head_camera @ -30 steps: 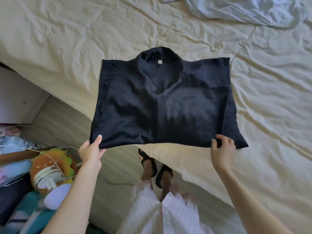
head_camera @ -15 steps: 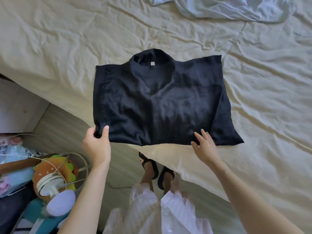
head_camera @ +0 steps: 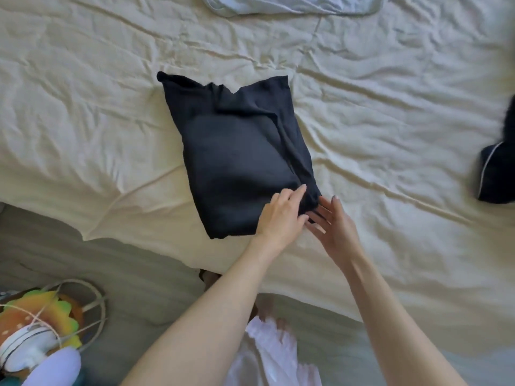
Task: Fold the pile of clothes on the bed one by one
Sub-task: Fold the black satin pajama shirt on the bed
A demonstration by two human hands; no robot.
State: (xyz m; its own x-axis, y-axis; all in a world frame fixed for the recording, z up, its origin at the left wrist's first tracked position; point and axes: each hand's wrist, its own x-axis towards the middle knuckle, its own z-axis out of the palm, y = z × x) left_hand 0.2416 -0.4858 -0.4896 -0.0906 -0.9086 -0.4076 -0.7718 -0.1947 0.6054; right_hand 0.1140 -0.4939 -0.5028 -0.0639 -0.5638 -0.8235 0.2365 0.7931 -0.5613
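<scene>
Folded black cloth shirt [head_camera: 237,162] on the cream bed [head_camera: 390,135], long axis running upper left to lower right; both hands, the left hand [head_camera: 281,215] and the right hand [head_camera: 333,227], lie released, fingers straight, at its lower-right corner.

A cream bedsheet [head_camera: 390,121] fills most of the view, rumpled all over, its long creases catching soft daylight. Down past the bed's near edge there's grey wood-look floor [head_camera: 125,268], dimmer than the bed. In the lower-left corner sits a burger-shaped plush toy [head_camera: 39,316] in orange, yellow and green, with a pale cord [head_camera: 94,302] looped over the floor just beside it.
</scene>
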